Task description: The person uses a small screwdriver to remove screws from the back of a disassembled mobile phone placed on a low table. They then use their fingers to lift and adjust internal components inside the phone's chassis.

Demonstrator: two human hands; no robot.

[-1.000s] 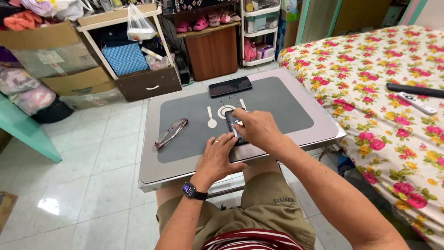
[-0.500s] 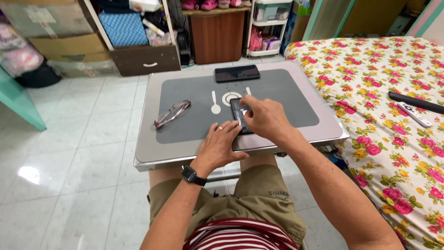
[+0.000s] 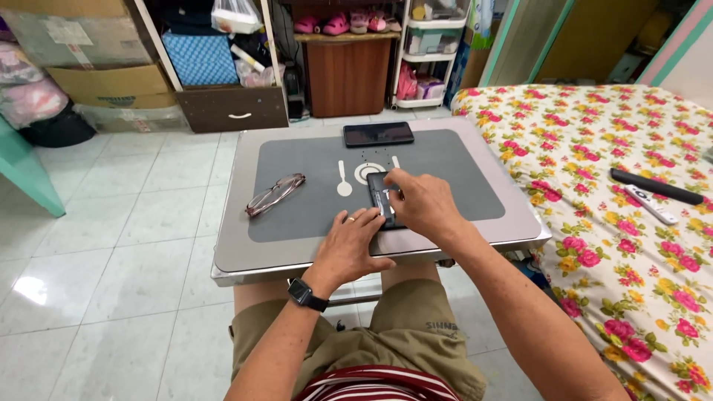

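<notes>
A seated person's left hand (image 3: 355, 243) lies spread flat, steadying a small dark device (image 3: 385, 199) on the desk (image 3: 230, 252), while right hand (image 3: 422, 205) fingertips pinch it, right of the glasses (image 3: 275, 194).

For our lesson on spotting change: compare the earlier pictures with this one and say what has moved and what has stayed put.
Little has changed. The right hand stays over the small dark device on the tray table, fingers working at it, and the left hand still lies flat beside it, steadying it. Nothing was picked up or let go. The glasses and phone lie where they were; only the camera view shifted.
</notes>
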